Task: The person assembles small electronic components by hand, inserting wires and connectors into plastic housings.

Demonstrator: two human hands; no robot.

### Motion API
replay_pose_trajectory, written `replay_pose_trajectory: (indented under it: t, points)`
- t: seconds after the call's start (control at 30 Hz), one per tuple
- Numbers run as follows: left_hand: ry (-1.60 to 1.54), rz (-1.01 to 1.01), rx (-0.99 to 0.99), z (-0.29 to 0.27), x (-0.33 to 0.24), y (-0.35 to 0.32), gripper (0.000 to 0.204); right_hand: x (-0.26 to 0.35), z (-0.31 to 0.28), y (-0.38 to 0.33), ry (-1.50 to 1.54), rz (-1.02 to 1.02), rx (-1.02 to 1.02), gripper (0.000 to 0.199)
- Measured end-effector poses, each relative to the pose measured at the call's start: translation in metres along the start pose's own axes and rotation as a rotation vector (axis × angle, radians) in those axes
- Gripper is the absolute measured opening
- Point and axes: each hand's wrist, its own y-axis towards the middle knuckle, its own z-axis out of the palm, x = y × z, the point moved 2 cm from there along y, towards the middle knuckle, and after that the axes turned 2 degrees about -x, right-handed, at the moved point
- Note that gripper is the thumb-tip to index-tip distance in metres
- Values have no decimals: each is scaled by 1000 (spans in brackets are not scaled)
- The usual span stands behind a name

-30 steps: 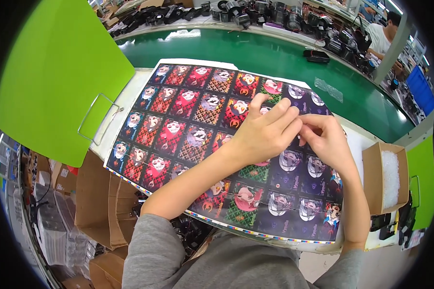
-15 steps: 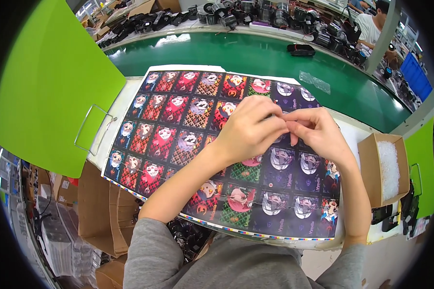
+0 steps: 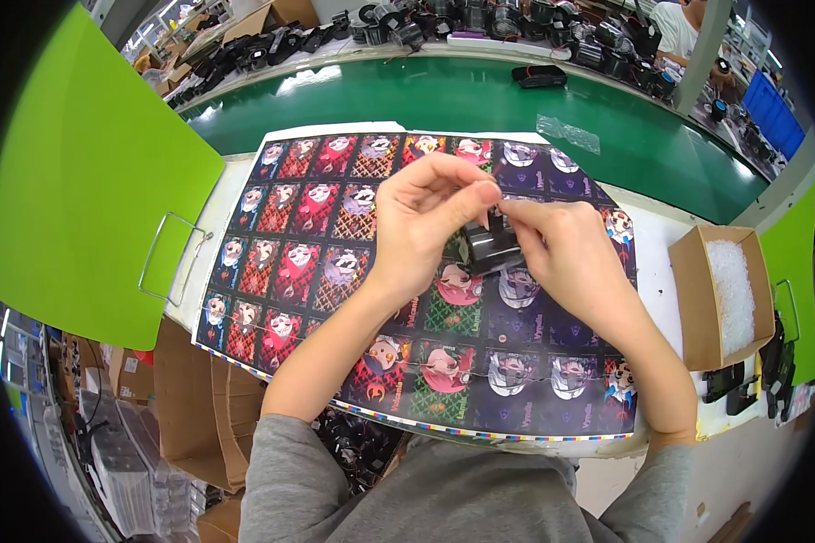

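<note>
My left hand (image 3: 421, 222) is over the middle of the printed sheet, thumb and forefinger pinched together at their tips. What they pinch is too small to make out. Just right of it, my right hand (image 3: 566, 249) has its thumb and fingers drawn together, the fingertips almost meeting the left thumb; its hold is partly hidden. Under both sets of fingertips a glossy black cylindrical part (image 3: 493, 251) shows between the hands, its upper end covered by them. Beneath lies the large printed sheet (image 3: 285, 341), rows of cartoon-character cards on dark backgrounds.
To the right stands an open cardboard box (image 3: 691, 312) of clear small pieces. Behind the table runs a green conveyor belt (image 3: 407, 95) bearing a black part (image 3: 540, 76) and a clear plastic bag (image 3: 568, 134). A green panel (image 3: 100, 190) rises at left. A co-worker (image 3: 679, 32) is at far right.
My left hand has turned, its thumb now facing up, and the hands have drawn slightly apart. The black cylindrical part, hidden before, now shows between them. The whole view has shifted slightly.
</note>
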Motion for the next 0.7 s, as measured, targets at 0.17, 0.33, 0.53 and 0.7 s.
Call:
replay_pose_trajectory:
  t: [0.17, 0.33, 0.53, 0.7]
  points:
    - [466, 112, 59, -12, 15, 8, 56, -5, 1, 1, -21, 31, 17, 17]
    - [1102, 106, 81, 2, 47, -21, 50, -20, 5, 2, 167, 101, -8, 18]
    - [833, 113, -56, -1, 55, -22, 31, -10, 3, 4, 167, 92, -21, 18]
    - [787, 137, -60, -4, 58, -19, 28, -12, -5, 6, 234, 270, 77, 19]
